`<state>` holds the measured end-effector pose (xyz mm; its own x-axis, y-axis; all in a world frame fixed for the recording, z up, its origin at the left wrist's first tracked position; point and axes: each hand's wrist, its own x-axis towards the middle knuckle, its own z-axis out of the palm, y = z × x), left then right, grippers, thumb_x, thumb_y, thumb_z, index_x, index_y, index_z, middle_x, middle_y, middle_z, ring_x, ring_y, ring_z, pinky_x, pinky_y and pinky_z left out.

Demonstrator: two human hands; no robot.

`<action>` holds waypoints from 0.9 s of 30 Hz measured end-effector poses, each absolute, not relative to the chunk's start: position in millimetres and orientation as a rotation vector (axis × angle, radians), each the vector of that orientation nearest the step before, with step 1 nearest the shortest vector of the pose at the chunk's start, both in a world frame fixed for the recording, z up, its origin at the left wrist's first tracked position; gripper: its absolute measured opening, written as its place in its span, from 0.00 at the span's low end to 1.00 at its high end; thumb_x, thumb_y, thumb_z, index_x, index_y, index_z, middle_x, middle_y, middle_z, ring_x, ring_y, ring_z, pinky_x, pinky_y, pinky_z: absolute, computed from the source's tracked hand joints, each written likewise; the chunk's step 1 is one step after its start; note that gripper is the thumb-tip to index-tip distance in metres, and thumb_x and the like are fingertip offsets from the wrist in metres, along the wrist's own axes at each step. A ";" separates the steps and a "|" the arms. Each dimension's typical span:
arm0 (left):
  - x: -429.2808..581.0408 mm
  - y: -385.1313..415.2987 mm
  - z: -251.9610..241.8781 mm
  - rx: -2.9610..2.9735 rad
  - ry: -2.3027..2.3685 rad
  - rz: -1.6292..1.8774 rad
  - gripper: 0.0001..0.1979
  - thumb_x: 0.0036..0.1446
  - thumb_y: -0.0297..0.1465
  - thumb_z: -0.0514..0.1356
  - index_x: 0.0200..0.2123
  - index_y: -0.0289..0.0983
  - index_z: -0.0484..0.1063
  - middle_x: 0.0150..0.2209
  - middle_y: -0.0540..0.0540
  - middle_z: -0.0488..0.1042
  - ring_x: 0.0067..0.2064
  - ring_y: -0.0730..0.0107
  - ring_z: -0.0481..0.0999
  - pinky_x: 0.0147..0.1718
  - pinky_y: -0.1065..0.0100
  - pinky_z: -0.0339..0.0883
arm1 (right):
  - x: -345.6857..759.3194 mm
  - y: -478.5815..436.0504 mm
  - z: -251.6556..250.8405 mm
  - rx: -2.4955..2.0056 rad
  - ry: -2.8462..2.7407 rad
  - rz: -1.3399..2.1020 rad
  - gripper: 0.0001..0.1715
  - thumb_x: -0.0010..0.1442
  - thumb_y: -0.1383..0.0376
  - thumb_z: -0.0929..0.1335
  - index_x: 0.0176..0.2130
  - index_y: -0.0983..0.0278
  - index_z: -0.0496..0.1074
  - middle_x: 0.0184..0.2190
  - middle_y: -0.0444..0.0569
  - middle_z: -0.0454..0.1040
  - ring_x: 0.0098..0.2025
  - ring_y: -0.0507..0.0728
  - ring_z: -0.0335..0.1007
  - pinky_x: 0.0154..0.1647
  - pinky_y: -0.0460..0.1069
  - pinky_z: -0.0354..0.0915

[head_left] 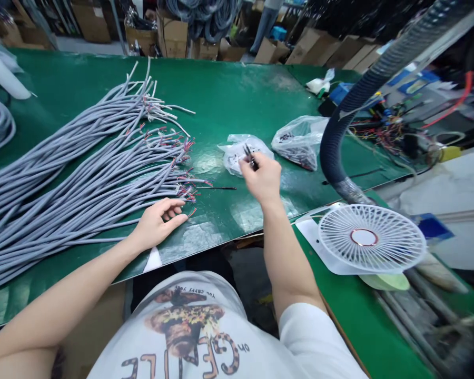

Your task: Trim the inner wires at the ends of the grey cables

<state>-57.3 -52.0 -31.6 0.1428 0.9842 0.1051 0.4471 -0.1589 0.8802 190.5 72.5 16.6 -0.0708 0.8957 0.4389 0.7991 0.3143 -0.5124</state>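
A cable end juts just past the thumb of the left hand; whether its fingers pinch it, I cannot tell. The right hand pinches a dark tool beside a bag on the surface.

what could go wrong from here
The dark pointed tool in the right hand is over the small plastic bag, so it might snag or tear the film.

The coloured wire ends by the left hand lie crowded together, so neighbouring ones could tangle or get bent.

The grey cables lie loosely side by side, so pulling one might drag others along.
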 end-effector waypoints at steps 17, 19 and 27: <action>-61.0 -47.7 -37.3 1.939 1.483 0.737 0.17 0.53 0.43 0.61 0.40 0.37 0.75 0.33 0.46 0.75 0.33 0.69 0.71 0.33 0.68 0.63 | 191.7 29.9 -16.4 -1.313 -1.823 0.685 0.15 0.56 0.59 0.66 0.33 0.67 0.76 0.23 0.43 0.70 0.23 0.49 0.57 0.26 0.45 0.55; -60.4 -47.9 -40.4 2.044 1.486 0.682 0.16 0.51 0.42 0.62 0.38 0.38 0.75 0.31 0.47 0.74 0.33 0.67 0.70 0.33 0.68 0.62 | 175.4 13.1 -23.0 -1.262 -1.843 0.887 0.14 0.55 0.58 0.67 0.31 0.68 0.75 0.22 0.42 0.68 0.23 0.48 0.56 0.26 0.45 0.55; -56.8 -51.1 -36.7 1.857 1.404 0.896 0.09 0.52 0.35 0.61 0.32 0.36 0.75 0.27 0.49 0.71 0.28 0.74 0.68 0.29 0.72 0.62 | 128.0 -15.5 -42.9 -1.107 -1.508 1.443 0.15 0.49 0.57 0.72 0.34 0.65 0.74 0.18 0.37 0.59 0.20 0.46 0.51 0.22 0.44 0.51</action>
